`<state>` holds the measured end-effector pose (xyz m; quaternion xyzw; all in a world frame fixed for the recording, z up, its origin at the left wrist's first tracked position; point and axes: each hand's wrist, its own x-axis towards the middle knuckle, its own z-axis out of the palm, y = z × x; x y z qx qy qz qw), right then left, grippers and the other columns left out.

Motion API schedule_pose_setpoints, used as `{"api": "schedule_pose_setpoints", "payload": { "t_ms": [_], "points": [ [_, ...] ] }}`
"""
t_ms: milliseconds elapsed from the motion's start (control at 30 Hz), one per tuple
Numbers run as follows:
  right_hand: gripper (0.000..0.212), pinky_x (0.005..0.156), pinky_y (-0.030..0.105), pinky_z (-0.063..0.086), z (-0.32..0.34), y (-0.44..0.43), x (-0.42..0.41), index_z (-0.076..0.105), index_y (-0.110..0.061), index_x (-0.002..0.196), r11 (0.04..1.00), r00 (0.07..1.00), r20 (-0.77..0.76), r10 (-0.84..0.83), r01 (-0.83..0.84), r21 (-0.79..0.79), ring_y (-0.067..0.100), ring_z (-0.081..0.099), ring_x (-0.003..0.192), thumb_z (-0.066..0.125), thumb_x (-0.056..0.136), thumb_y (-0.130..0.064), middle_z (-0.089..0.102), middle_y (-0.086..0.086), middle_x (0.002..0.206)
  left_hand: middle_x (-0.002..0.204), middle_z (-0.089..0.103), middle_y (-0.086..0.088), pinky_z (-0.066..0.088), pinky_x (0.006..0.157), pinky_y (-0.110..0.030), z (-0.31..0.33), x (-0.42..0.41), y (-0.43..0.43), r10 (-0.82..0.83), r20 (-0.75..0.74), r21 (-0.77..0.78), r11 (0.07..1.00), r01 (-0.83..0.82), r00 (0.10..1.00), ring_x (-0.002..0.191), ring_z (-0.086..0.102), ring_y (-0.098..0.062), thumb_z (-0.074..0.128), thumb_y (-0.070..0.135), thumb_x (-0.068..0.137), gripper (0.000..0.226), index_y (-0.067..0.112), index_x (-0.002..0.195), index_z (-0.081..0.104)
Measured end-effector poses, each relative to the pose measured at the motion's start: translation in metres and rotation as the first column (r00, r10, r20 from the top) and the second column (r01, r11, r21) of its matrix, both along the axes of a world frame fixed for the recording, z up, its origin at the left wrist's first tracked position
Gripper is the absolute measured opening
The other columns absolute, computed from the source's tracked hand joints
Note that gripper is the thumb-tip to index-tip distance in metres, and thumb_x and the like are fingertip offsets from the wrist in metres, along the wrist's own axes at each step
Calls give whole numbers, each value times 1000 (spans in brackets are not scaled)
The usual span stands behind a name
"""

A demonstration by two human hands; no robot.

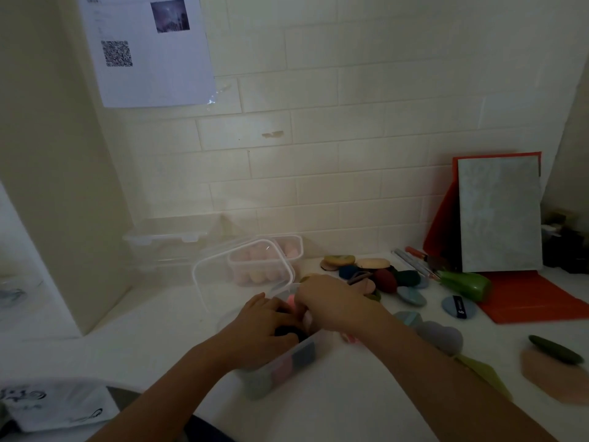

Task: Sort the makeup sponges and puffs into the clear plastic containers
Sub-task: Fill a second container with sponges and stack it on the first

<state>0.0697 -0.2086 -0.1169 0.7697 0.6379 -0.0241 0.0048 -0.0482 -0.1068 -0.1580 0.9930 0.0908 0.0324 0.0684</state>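
Head view. Both hands reach into a clear rectangular plastic container (287,366) at the near centre of the white counter (165,317); pink and grey-blue sponges show through its wall. The left hand (266,319) has its fingers curled round a dark round sponge (287,330) inside it. The right hand (331,299) dips in beside a pink sponge (291,302) (fingertips hidden, so its grip cannot be told). A second clear container of pale pink sponges (255,266) stands behind. A pile of coloured flat puffs (379,274) lies to the right.
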Motion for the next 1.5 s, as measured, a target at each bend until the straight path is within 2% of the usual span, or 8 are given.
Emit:
{"api": "schedule_pose_setpoints", "payload": {
  "t_ms": [333,533,667,867,1133,1267,1400,1500],
  "points": [
    [16,84,36,50,-1,4,-3,62,-6,101,996,999,-34,-25,28,80,26,61,91,54,87,-6,63,11,102,123,54,16,19,98,-22,3,0,-1,-2,-30,-5,1000,2,1000,110,40,-4,27,50,80,48,46,118,56],
    [16,79,34,55,22,-16,21,64,-9,100,980,940,-338,-53,114,164,21,64,89,63,84,-12,67,7,100,115,57,12,22,92,-21,2,-1,-2,-14,-33,45,999,15,999,102,41,-7,15,56,76,59,45,119,54],
    [15,75,34,50,23,-20,66,65,-7,95,834,884,-341,-319,433,342,20,60,82,61,87,-18,66,8,96,115,55,10,25,97,-24,-2,0,1,15,-41,37,999,-13,999,104,41,-9,12,61,71,66,44,119,53],
    [27,71,25,40,-15,-41,127,59,-5,112,715,753,-166,-637,658,237,26,58,102,56,86,-10,62,13,112,114,54,10,25,95,-24,-1,0,-1,24,-56,48,999,-21,998,103,41,-9,16,59,76,59,42,119,54],
    [19,76,34,47,-46,-38,141,56,-12,91,650,744,-294,-599,667,363,28,56,94,59,79,-27,60,11,102,114,55,9,25,94,-25,0,1,-2,32,-62,37,999,-30,998,102,41,-10,26,48,85,45,42,120,54],
    [24,60,28,41,-23,-40,133,59,-6,103,700,744,-303,-595,665,260,24,56,85,59,83,-20,64,14,103,118,53,10,23,96,-24,0,1,-2,35,-65,27,999,-33,997,106,40,-9,32,42,93,35,42,122,52],
    [32,64,23,47,26,-48,105,59,-15,109,794,798,-497,-341,528,303,18,58,91,70,80,-20,62,5,106,123,52,10,21,97,-23,-1,1,-2,35,-63,36,999,-33,997,110,39,-9,33,41,95,34,43,125,50],
    [31,66,17,47,52,-53,65,57,-28,107,929,858,-503,-101,262,261,3,57,84,72,81,-23,61,-8,102,119,53,11,22,97,-24,-1,1,-1,36,-66,34,999,-33,997,108,40,-9,31,46,93,37,43,123,52]
  ]
}}
